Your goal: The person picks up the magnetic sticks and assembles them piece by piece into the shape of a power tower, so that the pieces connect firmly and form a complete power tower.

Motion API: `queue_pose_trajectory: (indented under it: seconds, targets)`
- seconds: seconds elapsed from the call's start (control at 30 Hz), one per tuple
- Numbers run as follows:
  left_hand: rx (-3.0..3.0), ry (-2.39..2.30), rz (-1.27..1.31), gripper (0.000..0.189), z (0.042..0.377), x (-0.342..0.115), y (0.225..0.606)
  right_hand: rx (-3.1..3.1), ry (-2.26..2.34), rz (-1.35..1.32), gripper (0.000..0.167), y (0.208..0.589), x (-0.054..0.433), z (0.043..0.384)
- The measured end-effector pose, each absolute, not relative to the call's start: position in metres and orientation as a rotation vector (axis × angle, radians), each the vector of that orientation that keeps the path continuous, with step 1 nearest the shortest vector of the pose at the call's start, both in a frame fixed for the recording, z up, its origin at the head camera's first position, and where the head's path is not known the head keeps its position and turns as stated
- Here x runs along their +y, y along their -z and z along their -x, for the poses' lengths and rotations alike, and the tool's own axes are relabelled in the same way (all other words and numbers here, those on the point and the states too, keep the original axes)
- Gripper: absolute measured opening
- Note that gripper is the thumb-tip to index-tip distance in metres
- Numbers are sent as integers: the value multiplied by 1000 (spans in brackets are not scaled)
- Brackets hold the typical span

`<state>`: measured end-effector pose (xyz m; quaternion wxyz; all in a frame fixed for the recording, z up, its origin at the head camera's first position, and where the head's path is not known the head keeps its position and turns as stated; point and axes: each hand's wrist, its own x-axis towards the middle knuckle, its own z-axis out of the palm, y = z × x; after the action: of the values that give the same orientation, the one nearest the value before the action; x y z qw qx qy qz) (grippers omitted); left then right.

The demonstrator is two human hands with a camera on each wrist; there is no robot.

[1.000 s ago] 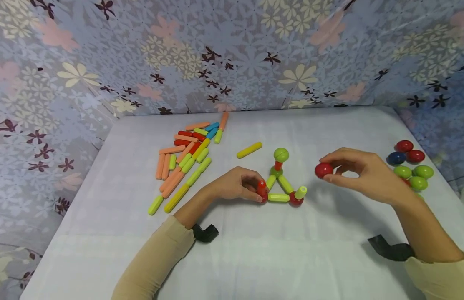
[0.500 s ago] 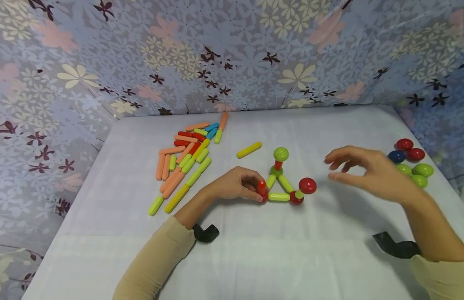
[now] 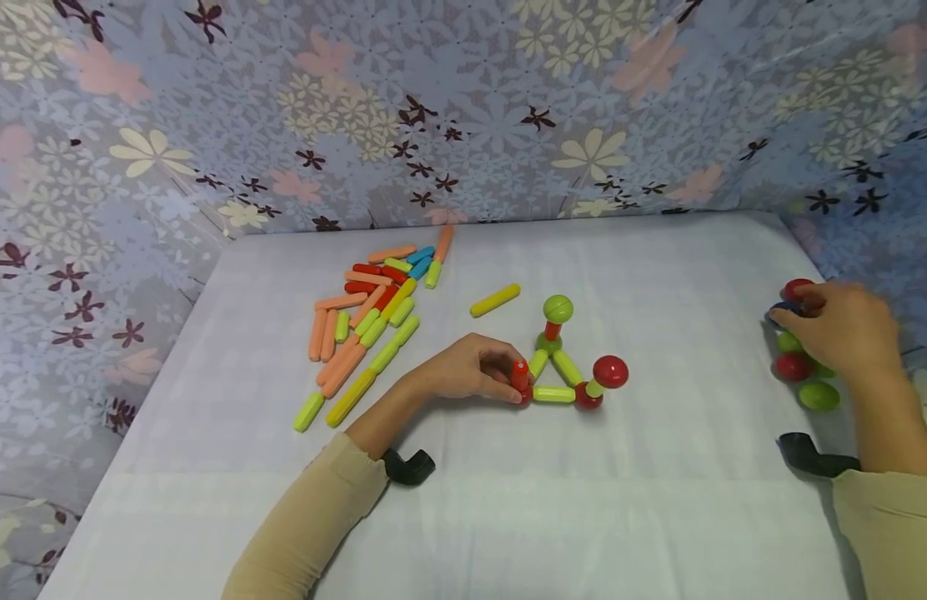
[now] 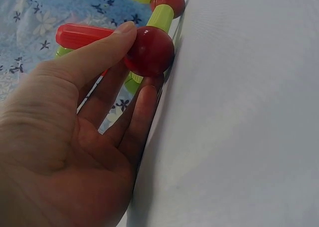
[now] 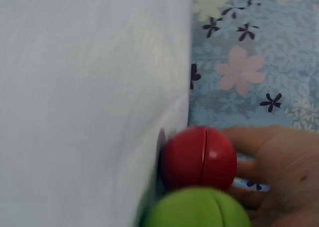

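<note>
On the middle of the white table [image 3: 681, 517], a low triangle of green rods [image 3: 554, 395] joined by balls sits against my left hand [image 3: 474, 367], whose thumb and fingers pinch the red corner ball [image 4: 149, 52], with a bare red post [image 3: 519, 375] rising from it. Over by the right edge, my right hand [image 3: 849, 329] is down among the loose balls [image 3: 794, 367], thumb at a dark blue ball [image 3: 788, 307] and fingers by a red one; whether they have closed on either, I cannot tell.

That cluster worries me most: the balls are round, smooth and crowded near the edge, so a careless nudge from my knuckles could send one rolling off. At the triangle, if I twisted the corner I'm pinching, the front rod could work loose. The green post [image 3: 596, 388] seems to lean outward under its red top ball [image 3: 610, 372], though that may be the camera's angle; a bump there might pop it out. I'd trust the far post with its green top ball [image 3: 558, 309] more.

As for writing, I find no brand or label: the balls show only seams, the rods only ridges, and the pale mark on the red post's end is too small to make out
</note>
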<state>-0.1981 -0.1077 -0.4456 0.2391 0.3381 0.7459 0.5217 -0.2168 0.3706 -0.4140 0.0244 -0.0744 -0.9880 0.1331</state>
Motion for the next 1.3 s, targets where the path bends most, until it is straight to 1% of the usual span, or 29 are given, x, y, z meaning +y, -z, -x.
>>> queue_pose_trajectory:
  seconds: [0.23,0.37,0.43,0.47,0.53,0.6,0.7,0.83,1.0,1.13,1.23,1.3]
  targets:
    - [2019,-1439,-942,27,198,-109,445,-3056,-482,298,62,416,364,217]
    - [2021,-1441,-947,27,199,-109,445,-2956,-731,209,70,395,339,208]
    - [2035,-1434,-940,27,199,-110,445,-2879,-912,82,66,377,311,199]
    - [2033,-1435,-937,27,199,-111,445,-2840,-988,-3,62,367,294,192]
    - [2036,-1434,-937,27,199,-112,444,-2745,-1069,-265,50,351,256,176]
    - [2030,-1437,-943,27,199,-112,444,-2660,-1084,-549,44,340,218,160]
    - [2033,-1439,-955,28,199,-112,443,-2575,-1060,-907,42,334,171,145]
    - [2044,-1439,-955,30,197,-112,443,-2603,-928,-1106,36,342,130,142]
    - [2041,-1418,-984,31,197,-109,446,-2662,-642,-1119,38,355,116,142]
    - [2039,-1425,-999,32,198,-107,446,-2612,-629,-1108,42,354,122,144]
    - [2036,-1430,-995,33,198,-108,446,-2564,-800,-1015,33,349,136,151]
    - [2047,-1412,-983,33,197,-110,446,-2547,-1017,-858,22,350,149,160]
